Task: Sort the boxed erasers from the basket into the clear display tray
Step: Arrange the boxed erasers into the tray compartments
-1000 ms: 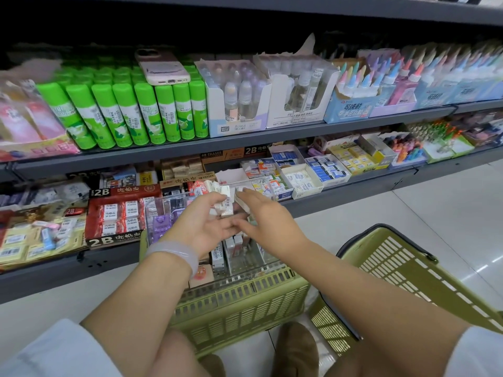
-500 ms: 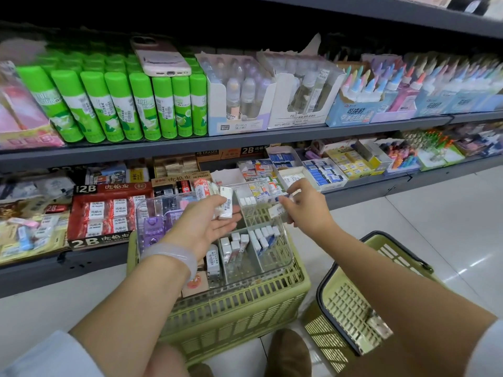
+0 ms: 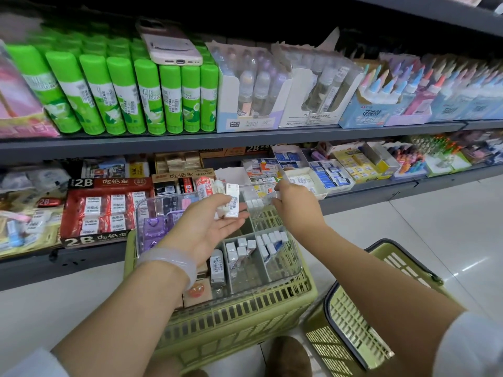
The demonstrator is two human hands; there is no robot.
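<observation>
Several boxed erasers [image 3: 231, 201] are held in the left hand [image 3: 206, 227], palm up, over the clear display tray [image 3: 283, 270]. One eraser [image 3: 272, 195] is pinched by the right hand [image 3: 295, 202] above the tray's far compartment.

Olive-green slatted baskets [image 3: 239, 322], bright green glue sticks [image 3: 122, 93], a pink phone [image 3: 171, 47] and white barcoded erasers [image 3: 232, 204] are seen.

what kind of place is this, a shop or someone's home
Most likely a stationery shop aisle. Long grey shelves hold rows of green glue sticks and display boxes of 2B erasers, and green shopping baskets stand on the tiled floor.
</observation>
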